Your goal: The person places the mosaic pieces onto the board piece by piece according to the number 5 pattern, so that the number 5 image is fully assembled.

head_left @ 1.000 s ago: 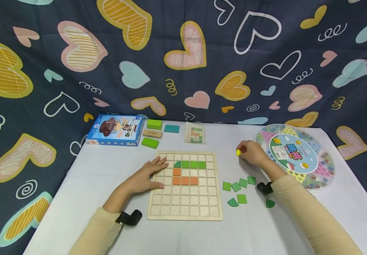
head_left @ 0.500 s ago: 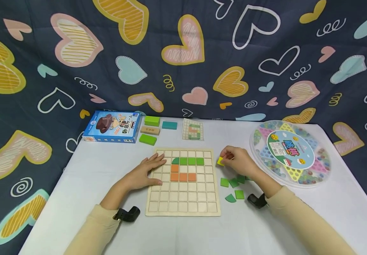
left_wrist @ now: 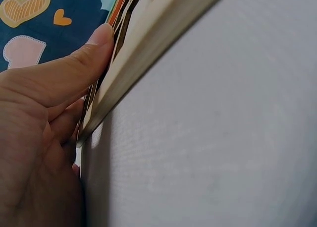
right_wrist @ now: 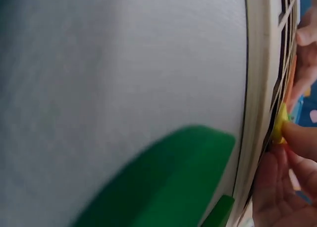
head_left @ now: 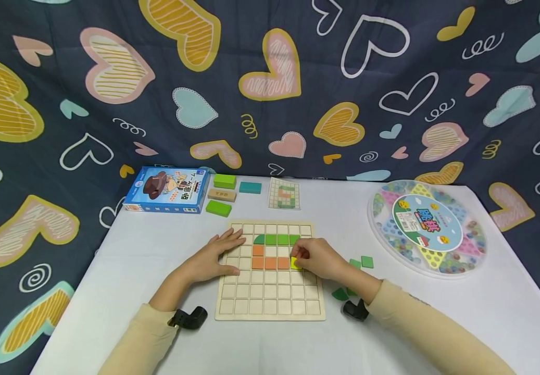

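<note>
So, closest in, the left hand (head_left: 213, 260) is lying flat with straight fingers over the left edge of the wooden grid board (head_left: 270, 307), pressing on it, probably so it isn't sliding around on the white table (head_left: 110, 291). The left wrist view is showing the thumb (left_wrist: 74, 73) lying along the board's rim.

The right hand (head_left: 318, 259) is pinching a small yellow tile (head_left: 296, 263) and holding it right over the square next to the orange tiles (head_left: 270, 263), under the green row (head_left: 276, 240). Looks like it's being lined up with that cell.

Loose green pieces (head_left: 367, 261) are sitting just right of the board, handy for that hand.

Further back, a pattern card (head_left: 284, 194) is facing the person, likely as a reference. Around it are wooden blocks (head_left: 218, 208), a blue game box (head_left: 165, 189) and a round marble board (head_left: 431, 226).
</note>
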The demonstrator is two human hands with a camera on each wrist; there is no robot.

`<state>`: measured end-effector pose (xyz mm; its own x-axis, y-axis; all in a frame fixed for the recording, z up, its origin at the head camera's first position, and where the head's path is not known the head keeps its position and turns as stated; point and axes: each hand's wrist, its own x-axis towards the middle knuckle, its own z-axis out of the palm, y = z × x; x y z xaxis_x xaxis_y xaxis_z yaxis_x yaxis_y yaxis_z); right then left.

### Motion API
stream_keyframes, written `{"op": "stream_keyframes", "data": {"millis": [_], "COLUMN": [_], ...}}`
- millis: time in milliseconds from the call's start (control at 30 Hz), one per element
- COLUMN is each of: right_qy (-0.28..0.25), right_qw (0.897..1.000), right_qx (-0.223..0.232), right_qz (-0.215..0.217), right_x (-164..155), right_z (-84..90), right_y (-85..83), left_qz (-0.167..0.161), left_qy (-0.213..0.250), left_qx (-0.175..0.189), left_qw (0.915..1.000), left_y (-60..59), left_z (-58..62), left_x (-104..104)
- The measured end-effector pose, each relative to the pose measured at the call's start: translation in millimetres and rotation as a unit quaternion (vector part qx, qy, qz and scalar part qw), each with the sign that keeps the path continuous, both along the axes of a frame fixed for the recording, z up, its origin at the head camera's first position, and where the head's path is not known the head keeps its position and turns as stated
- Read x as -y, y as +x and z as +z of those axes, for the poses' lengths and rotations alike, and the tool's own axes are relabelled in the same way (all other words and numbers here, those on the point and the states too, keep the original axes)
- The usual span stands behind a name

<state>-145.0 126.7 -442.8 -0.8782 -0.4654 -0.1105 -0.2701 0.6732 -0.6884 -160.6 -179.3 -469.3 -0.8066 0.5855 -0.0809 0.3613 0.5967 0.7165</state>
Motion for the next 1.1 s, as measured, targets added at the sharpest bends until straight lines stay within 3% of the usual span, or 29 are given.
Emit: {"op": "stream_keyframes", "data": {"millis": [267,467,700,933,1100], "right_qy": [0.013,-0.022,0.050,0.100,0.092], "right_qw": [1.000,0.999,0.998,0.993,0.990], "right_qx": [-0.001,-0.025,-0.032,-0.065,-0.103], "right_qz": [0.000,-0.005,-0.007,-0.011,0.009], "right_x": [-0.8,-40.3,-79.3,-77.2,-62.6], "right_z": [1.4,8.2,0.6,0.3,5.9], "right_y": [0.8,5.2,26.7,32.1,37.9], "left_qz": [-0.001,0.000,-0.002,-0.003,-0.002], "left_qy": [0.001,0.002,-0.001,0.009,-0.002], "left_qx": [-0.004,-0.002,-0.007,-0.009,-0.007], "left_qw": [1.0000,1.0000,1.0000,0.9999,1.0000], "left_y": [2.3,3.7,2.8,0.6,0.4], "left_z": [-0.7,-1.1,0.4,1.9,1.6], "left_x": [1.9,3.0,2.8,0.2,-0.3]}}
